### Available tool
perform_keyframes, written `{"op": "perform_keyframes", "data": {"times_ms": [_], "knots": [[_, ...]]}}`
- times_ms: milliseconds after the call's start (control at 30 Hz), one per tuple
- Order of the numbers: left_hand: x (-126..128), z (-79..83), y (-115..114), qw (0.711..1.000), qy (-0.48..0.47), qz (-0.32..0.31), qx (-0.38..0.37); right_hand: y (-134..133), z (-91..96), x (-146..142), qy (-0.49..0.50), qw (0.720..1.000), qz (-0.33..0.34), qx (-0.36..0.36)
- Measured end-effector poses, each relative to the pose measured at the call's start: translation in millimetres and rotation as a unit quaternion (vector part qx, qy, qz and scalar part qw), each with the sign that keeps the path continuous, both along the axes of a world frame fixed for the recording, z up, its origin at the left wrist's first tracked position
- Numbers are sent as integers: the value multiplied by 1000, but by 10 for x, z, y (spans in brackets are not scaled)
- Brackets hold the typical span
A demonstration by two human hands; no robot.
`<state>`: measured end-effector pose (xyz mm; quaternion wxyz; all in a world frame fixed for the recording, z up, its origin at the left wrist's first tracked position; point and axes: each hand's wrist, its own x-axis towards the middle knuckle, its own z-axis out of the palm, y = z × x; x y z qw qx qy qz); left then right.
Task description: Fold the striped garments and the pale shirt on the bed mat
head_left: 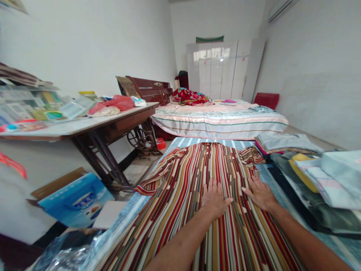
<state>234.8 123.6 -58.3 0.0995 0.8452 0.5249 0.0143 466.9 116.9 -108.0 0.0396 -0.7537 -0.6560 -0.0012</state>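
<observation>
A striped garment in red, tan, cream and black lies spread out on a blue sheet, its short sleeves out to both sides and its collar at the far end. My left hand rests flat on the middle of the cloth, fingers stretched away from me and thumb out to the right. Flat near the garment's right side lies my right hand, fingers spread and pointing up and left. Neither hand grips the fabric. The lower end of the garment runs out of view beneath my forearms.
Folded clothes are stacked along the right. At left stands a sewing machine table with bags and boxes on it, a blue carton below. Farther back are another bed and a white wardrobe.
</observation>
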Motion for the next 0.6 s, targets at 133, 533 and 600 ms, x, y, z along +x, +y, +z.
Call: {"op": "perform_keyframes", "data": {"times_ms": [133, 533, 600], "knots": [[10, 50, -9, 1000, 14, -1, -7, -1, 1, 4, -1, 1000, -1, 2], [20, 70, -18, 1000, 26, -5, 5, 17, -42, 37, 2, 1000, 2, 9], [21, 78, -20, 1000, 27, -4, 2, 18, -45, 39, 2, 1000, 3, 9]]}}
